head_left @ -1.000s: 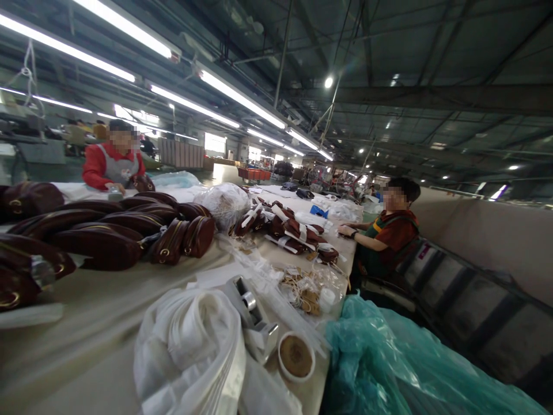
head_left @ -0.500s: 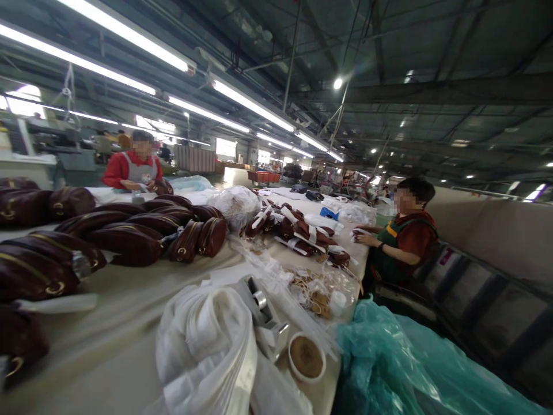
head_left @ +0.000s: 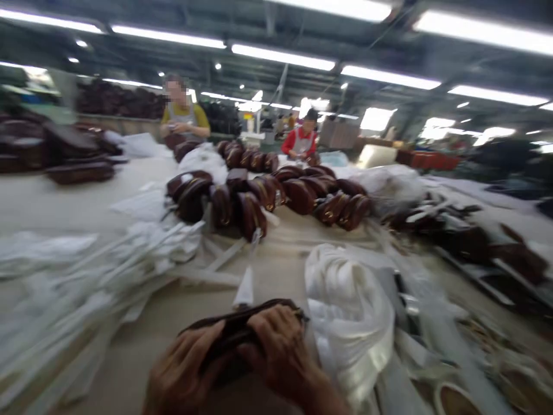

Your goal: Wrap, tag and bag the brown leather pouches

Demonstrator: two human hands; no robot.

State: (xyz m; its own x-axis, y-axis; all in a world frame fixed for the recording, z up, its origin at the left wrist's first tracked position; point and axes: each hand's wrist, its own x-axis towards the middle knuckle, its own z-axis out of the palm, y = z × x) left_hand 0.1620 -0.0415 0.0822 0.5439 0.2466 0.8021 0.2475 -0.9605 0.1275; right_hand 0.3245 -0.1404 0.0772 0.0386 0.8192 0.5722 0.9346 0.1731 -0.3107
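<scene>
From my head camera, I see my 2 hands low in the middle, both gripping a dark brown bag (head_left: 235, 329) near the counter's front. My left hand (head_left: 184, 360) has its fingers wrapped over the left end, and my right hand (head_left: 280, 343) is clasped over the top towards the right end. The bag's underside is hard to make out in shadow and blur. A white folded bundle (head_left: 345, 314) lies just beside my right hand, with a grey tape dispenser (head_left: 406, 305) on its far side. Loose white strips (head_left: 125, 271) spread over the counter (head_left: 287, 248) to my left. Ahead, a group of brown bags (head_left: 300, 196) lies well apart from my hands, and beyond it 2 co-workers (head_left: 298, 144) are at the far side.
</scene>
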